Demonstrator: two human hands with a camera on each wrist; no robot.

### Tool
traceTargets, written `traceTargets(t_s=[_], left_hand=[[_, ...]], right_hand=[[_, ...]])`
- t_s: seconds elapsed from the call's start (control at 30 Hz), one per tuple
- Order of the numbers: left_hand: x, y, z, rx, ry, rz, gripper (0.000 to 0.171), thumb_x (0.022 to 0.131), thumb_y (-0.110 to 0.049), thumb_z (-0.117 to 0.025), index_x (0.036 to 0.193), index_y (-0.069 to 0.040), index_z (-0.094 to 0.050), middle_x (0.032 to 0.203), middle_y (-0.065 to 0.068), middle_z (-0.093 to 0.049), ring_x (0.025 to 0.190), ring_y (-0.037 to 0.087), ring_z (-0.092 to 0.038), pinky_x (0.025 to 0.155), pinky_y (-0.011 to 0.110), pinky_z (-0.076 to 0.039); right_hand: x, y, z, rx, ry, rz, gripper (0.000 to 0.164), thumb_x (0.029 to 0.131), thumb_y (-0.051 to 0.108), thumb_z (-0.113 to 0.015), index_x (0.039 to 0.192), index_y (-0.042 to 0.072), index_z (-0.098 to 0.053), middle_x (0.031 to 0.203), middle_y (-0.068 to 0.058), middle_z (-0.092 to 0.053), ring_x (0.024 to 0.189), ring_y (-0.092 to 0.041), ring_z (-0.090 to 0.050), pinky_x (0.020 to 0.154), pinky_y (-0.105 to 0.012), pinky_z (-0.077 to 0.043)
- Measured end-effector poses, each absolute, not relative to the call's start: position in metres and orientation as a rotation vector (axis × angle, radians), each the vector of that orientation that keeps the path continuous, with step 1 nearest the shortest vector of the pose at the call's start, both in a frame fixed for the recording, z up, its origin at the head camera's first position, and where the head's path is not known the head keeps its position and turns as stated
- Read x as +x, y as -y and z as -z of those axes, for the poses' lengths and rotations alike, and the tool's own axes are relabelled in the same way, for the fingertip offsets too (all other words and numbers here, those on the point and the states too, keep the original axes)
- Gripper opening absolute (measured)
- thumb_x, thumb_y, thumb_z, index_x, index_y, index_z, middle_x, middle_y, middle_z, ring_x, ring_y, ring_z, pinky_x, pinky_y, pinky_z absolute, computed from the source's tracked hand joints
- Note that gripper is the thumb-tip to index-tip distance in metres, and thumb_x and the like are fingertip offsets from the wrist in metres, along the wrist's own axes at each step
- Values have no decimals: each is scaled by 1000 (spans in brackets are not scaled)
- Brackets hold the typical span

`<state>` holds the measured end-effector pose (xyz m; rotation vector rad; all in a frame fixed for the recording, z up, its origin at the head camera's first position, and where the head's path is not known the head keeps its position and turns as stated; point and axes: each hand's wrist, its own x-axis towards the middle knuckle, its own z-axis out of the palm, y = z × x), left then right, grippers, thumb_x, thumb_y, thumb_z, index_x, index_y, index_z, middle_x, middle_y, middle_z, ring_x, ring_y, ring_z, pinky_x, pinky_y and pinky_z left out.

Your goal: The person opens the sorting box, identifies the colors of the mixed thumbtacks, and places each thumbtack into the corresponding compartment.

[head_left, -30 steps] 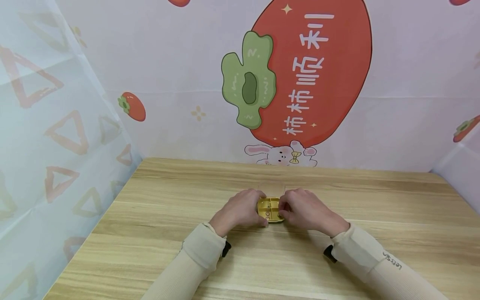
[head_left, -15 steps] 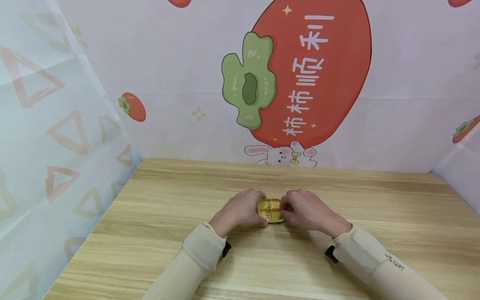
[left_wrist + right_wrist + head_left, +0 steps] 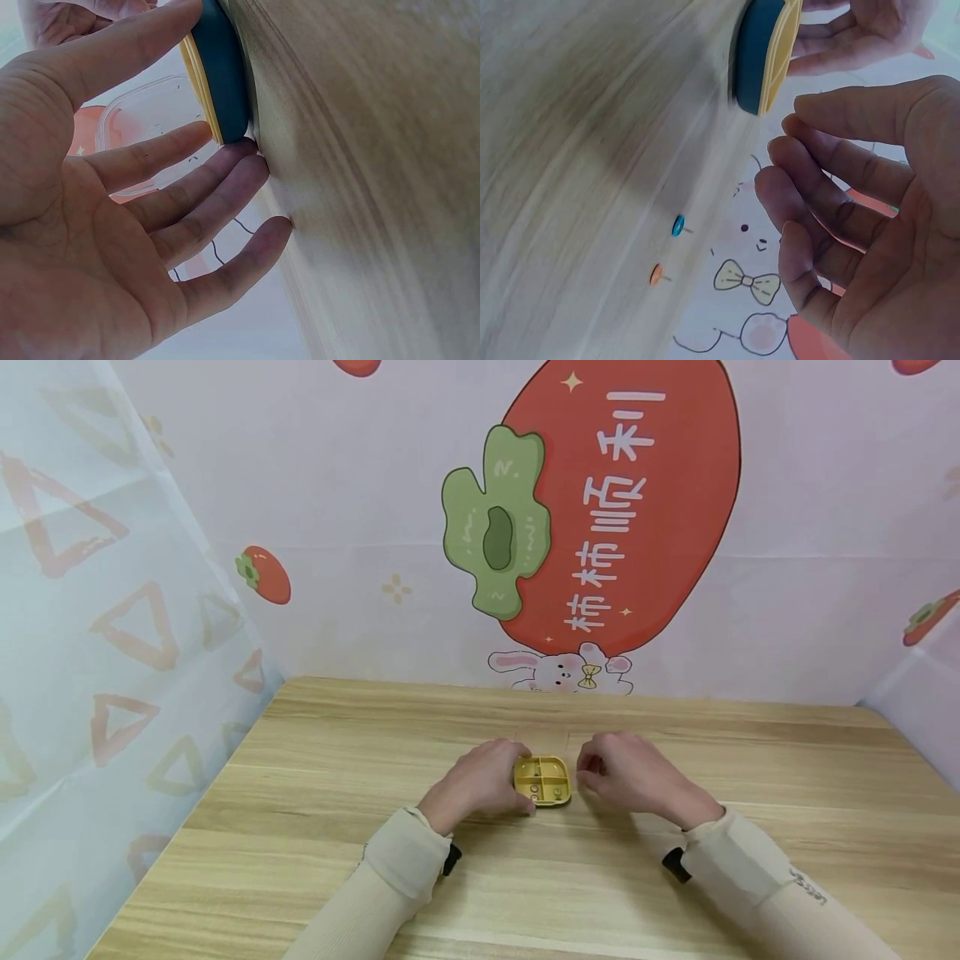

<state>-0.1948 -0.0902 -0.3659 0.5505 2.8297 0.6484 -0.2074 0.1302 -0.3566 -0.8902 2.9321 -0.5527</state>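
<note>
White characters 柿柿顺利 (image 3: 615, 508) run up the printed red persimmon (image 3: 686, 527); lettering (image 3: 808, 887) on the right sleeve (image 3: 750, 868) is illegible.

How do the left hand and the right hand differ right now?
The left hand holds the yellow-rimmed box between thumb and index finger; the right hand is apart from it, beside its right side.
The left hand's fingers are spread fairly straight; the right hand's are more curled and closer together, with nothing seen between them.
Both are bare and come out of cream sleeves.
</note>
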Motion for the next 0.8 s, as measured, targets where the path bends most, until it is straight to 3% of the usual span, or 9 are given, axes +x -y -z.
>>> traceTargets(t_s=[0.8], left_hand=[[-194,90,366,546,-2836,-641,72,63,-39,-81,124,-11,-55,118,2,-56,98,13,-49,82,33,-40]], right_hand=[[-225,-163,358,-809,-3003,585,6,79,16,-66,75,20,-64,70,10,-54,66,-10,-50,63,-29,-42]])
